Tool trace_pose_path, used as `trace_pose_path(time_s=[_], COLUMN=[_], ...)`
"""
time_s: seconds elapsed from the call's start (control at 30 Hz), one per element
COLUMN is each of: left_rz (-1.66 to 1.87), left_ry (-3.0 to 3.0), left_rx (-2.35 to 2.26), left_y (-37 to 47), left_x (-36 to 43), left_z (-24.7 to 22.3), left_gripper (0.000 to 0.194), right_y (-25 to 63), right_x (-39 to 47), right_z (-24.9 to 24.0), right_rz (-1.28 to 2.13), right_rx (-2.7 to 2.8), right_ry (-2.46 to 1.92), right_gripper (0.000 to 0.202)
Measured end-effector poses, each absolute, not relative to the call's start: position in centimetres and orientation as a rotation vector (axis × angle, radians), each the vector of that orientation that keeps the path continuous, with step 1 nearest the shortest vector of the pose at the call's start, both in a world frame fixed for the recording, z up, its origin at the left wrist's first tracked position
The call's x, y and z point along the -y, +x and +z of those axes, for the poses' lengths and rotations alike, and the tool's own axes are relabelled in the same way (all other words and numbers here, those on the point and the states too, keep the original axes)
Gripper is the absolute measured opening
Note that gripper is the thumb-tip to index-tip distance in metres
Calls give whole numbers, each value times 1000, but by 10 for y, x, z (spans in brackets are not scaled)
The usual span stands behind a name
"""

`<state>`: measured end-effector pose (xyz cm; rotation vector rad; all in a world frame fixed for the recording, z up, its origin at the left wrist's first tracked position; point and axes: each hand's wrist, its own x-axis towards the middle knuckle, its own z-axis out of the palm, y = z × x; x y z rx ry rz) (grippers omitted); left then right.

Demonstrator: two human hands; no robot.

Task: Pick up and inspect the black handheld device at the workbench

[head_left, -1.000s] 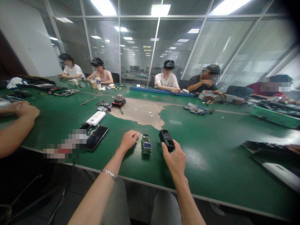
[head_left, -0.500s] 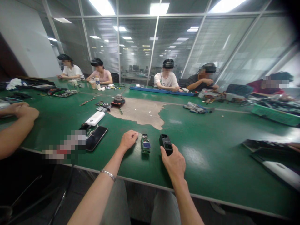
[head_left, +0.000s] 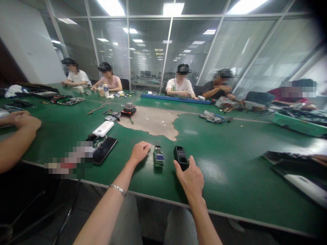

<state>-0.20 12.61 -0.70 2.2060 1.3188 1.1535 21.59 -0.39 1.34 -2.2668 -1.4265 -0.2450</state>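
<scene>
A black plastic housing (head_left: 181, 157) with rectangular openings lies on the green table (head_left: 230, 190). My right hand (head_left: 191, 175) is at its near end, with thumb and fingers spread apart around it and not closed on it. To the left of the housing lies a small green circuit board (head_left: 158, 157) with a little screen. My left hand (head_left: 140, 151) rests on the table just left of the board, fingers curled in and apart from the board. Whatever may be inside those curled fingers is hidden.
A black phone (head_left: 105, 150) and a white power bank (head_left: 103, 129) lie to the left. Beyond are a red and grey device (head_left: 128, 109) and grey gloves (head_left: 212, 116). A neighbour's hands (head_left: 25, 120) rest at the left edge. Several people sit across the table.
My right hand's fingers have opened away from the black housing, which stays on the table. My left hand and the circuit board have not visibly moved.
</scene>
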Motion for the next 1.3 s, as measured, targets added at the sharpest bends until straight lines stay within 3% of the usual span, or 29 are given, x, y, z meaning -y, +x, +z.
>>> trace_pose_path(time_s=[0.17, 0.53, 1.3], left_rz=[1154, 1164, 1157], left_ry=[2203, 2191, 2181], left_rx=[-1327, -1314, -1320], left_y=[-2, -3, -4], left_x=[-125, -125, -125], left_z=[-6, -6, -6], left_gripper=[29, 28, 28], right_y=[215, 163, 124], right_x=[2, 1, 4], right_z=[12, 52, 37], right_rz=[-185, -70, -94], right_rx=[1382, 1437, 1613], right_ry=[-2287, -1918, -2138], right_gripper=[63, 55, 58])
